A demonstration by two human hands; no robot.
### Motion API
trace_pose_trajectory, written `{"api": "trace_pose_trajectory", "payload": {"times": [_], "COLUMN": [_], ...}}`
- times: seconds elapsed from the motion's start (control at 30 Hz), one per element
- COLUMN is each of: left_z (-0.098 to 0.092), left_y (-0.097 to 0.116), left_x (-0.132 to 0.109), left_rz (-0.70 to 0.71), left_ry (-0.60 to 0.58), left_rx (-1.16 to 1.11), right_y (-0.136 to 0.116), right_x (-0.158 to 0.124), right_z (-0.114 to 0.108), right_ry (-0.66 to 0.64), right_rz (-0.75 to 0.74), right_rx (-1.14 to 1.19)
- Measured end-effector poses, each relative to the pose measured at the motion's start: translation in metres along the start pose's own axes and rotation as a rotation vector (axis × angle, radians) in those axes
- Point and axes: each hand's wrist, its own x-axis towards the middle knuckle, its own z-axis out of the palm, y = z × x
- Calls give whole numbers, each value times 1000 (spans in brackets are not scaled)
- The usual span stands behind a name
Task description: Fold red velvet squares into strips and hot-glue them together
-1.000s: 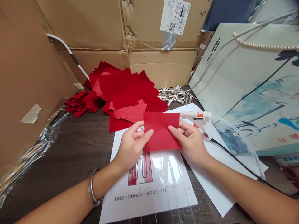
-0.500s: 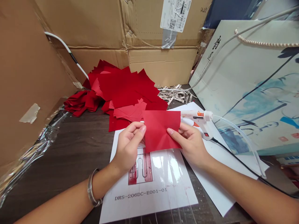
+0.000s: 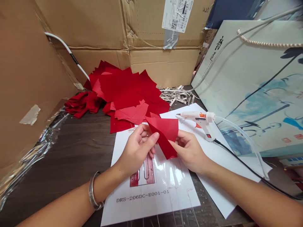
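Red cloth takes up the middle of the view: a loose pile of squares (image 3: 125, 91) lies on the dark table (image 3: 71, 138) against the cardboard cartons (image 3: 163, 67). One red piece (image 3: 165, 134) sits between our hands, bent over on itself, just above the printed sheet (image 3: 151, 201) marked DRS-206DC-E001-01. Our left hand (image 3: 136, 151), bangle (image 3: 92, 195) on the wrist, has its fingers (image 3: 148, 138) curled together at the piece's left edge, prob. pinching it, though the view there is poor. Our right hand (image 3: 189, 151) has its fingers (image 3: 177, 140) close together under the piece's lower right.

Just beside the right hand, a glue gun (image 3: 199, 121) lies on a 2nd white sheet (image 3: 220, 164), w/ a black cord (image 3: 243, 160) trailing off. Metal clips (image 3: 178, 96) sit in a heap behind the pile. A painted paper bag (image 3: 248, 88) leans in on the right and blocks that side; we can't see inside it or the cartons.
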Motion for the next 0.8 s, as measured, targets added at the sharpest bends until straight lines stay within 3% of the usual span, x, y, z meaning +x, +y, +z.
{"api": "trace_pose_trajectory", "payload": {"times": [0.37,0.57,0.8], "left_z": [1,0,0], "left_y": [-1,-2,-2], "left_x": [1,3,6], "left_rz": [78,-11,-142], "left_ry": [23,128,197], "left_rx": [12,51,112], "right_y": [-4,-4,-6], "right_x": [0,2,4], "right_z": [0,2,-2], "right_ry": [-26,-40,-67], "right_rz": [116,197,236], "right_rx": [58,-43,35]}}
